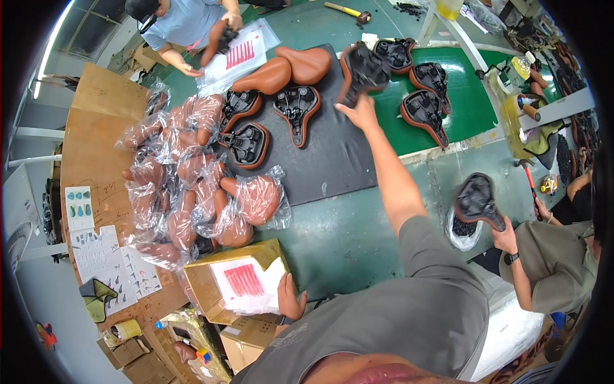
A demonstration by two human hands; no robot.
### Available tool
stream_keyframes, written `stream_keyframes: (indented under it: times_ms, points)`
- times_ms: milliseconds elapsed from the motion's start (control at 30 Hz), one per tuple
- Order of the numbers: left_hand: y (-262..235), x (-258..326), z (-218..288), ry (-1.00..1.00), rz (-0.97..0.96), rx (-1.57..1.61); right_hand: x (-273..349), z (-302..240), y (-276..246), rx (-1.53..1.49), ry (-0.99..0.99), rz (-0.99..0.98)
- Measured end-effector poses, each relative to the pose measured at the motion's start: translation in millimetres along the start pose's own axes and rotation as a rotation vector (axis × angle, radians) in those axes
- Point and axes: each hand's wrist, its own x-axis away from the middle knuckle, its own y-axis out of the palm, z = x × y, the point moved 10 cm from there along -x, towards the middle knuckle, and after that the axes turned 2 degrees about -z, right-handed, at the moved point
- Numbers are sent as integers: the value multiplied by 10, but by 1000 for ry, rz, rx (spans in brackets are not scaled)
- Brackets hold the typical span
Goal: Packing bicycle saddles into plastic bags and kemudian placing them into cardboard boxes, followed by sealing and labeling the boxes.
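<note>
Brown leather covers the bicycle saddle [362, 72] that the right hand [362, 112] grips by its lower edge, fingers closed on it, lifted above the far edge of the black mat [332, 160] on the surface [345, 237]. The left hand [289, 297] presses flat against a cardboard box [217, 269] at the near edge, next to bagged saddles [192, 185].
</note>
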Motion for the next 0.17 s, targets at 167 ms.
stream_keyframes:
  times_ms: [167]
  points:
    - [282, 701, -719, -149, 33, 32, 275, -1472, 490, -551, -39, -624]
